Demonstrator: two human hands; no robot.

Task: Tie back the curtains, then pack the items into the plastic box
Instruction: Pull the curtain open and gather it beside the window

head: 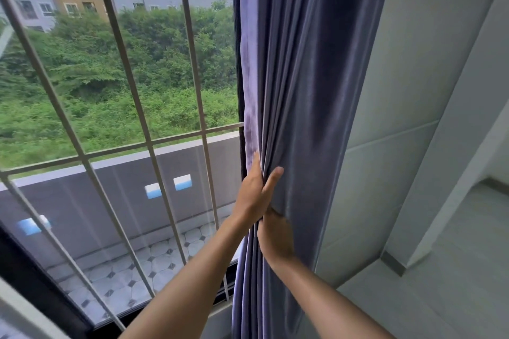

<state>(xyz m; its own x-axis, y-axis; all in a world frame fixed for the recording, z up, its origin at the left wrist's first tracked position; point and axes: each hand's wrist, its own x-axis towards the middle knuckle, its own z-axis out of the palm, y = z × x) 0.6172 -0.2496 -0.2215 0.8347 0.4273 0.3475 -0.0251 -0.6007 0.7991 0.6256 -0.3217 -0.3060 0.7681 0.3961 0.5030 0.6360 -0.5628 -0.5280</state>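
Observation:
A purple-grey curtain (308,85) hangs gathered in folds at the right side of the window. My left hand (254,190) grips the curtain's left edge at about mid-height, thumb in front of the folds and fingers behind. Just below it, my right hand (275,237) presses against the same folds, its fingers tucked into the cloth. No tie-back and no plastic box are in view.
A window (110,91) with white metal bars (129,71) fills the left side, with a balcony wall and trees outside. A white wall (399,118) and a white column stand right of the curtain. Pale floor lies at lower right.

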